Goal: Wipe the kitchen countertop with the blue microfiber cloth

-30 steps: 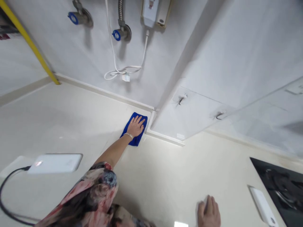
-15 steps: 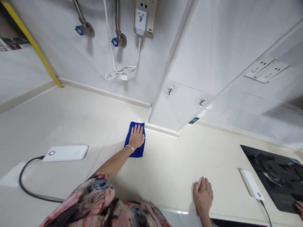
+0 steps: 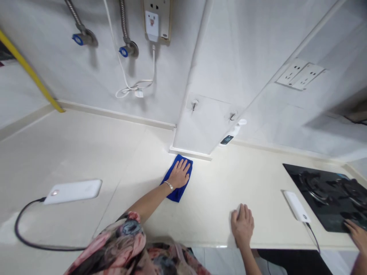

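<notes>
My left hand (image 3: 178, 176), with a bracelet at the wrist, lies flat with fingers spread on a blue cloth (image 3: 175, 195). Under the palm the cloth rests on the cream countertop (image 3: 209, 202), just in front of the base of the white wall pillar. Much of its middle is hidden by the hand. My right hand (image 3: 242, 226) rests palm down near the counter's front edge, fingers stretched out and thumb a little apart. I see nothing held in it.
White power banks (image 3: 73, 191) with black cables lie at left and, as another one (image 3: 296, 206), beside the black gas stove (image 3: 323, 196). Another person's hand (image 3: 356, 233) touches the stove. A white device with a dark screen (image 3: 227, 140) stands behind the pillar. Valves (image 3: 83, 39) are above.
My left hand and the blue cloth have moved right along the pillar's base and slightly toward me. The view has shifted. My right hand stays near the front edge.
</notes>
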A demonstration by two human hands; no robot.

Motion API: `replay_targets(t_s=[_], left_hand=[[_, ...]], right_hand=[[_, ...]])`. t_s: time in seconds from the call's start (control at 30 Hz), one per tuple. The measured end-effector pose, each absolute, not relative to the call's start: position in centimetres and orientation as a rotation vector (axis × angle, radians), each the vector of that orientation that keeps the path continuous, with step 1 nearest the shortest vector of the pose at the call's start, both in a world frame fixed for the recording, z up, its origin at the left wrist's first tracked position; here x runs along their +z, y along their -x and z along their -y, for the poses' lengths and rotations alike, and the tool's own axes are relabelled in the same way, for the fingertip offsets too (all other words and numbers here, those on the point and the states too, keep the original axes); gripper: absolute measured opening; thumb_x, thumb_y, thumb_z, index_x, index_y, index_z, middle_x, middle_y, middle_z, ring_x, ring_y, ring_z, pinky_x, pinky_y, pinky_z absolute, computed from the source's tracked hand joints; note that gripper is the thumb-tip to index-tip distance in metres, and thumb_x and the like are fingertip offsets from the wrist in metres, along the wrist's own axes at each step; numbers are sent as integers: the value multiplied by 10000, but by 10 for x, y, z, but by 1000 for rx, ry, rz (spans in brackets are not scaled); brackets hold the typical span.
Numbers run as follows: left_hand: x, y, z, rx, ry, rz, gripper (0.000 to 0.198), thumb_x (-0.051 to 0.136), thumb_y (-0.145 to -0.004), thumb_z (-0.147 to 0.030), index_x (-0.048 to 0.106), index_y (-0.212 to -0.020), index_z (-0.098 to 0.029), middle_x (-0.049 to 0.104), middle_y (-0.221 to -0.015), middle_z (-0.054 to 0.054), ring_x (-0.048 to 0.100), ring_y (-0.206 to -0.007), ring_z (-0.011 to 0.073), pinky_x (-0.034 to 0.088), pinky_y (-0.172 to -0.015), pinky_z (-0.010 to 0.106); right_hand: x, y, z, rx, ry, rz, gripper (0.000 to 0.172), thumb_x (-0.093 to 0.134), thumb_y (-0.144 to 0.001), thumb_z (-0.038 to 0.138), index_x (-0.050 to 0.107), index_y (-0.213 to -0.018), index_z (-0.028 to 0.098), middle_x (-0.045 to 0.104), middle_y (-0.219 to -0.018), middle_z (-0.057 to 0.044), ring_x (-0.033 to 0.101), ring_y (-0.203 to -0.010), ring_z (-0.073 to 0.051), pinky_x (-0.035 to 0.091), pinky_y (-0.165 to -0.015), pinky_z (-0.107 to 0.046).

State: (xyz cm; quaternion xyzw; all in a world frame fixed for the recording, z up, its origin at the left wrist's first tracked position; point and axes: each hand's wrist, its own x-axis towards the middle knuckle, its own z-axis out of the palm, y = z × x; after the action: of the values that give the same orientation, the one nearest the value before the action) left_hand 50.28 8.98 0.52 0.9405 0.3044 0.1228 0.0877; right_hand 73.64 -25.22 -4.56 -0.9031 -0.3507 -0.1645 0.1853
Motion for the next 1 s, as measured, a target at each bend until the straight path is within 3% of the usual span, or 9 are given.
replay_targets(t_s=[0.6, 0.77, 1.0], left_hand=[[5, -656, -86, 202, -2821, -193, 601, 471, -1040, -383, 473, -1614, -207, 323, -1730, 105, 253, -1619, 277, 185, -1341, 481], [2, -694, -83, 184, -2795, -156, 599, 472, -1030, -368, 484, -1605, -201, 301, -1742, 87, 201, -1637, 260, 142, -1354, 446], [4, -730, -87, 147, -2763, -134, 596, 462, -1029, -384, 491, -1605, -233, 330, -1732, 64, 228, -1627, 257, 126, -1360, 481]], right_hand=[[-42, -731, 250, -441, 2602, 955, 645, 326, -1053, 456, 533, -1526, 70, 513, -1589, -224, 382, -1541, -371, 315, -1250, -587], [-38, -730, 251, -382, 2633, 955, 649, 315, -1058, 454, 493, -1560, 84, 481, -1615, -214, 336, -1564, -366, 297, -1253, -592], [-35, -730, 249, -387, 2639, 932, 621, 348, -1061, 445, 495, -1554, 99, 499, -1609, -186, 344, -1557, -336, 306, -1260, -559]])
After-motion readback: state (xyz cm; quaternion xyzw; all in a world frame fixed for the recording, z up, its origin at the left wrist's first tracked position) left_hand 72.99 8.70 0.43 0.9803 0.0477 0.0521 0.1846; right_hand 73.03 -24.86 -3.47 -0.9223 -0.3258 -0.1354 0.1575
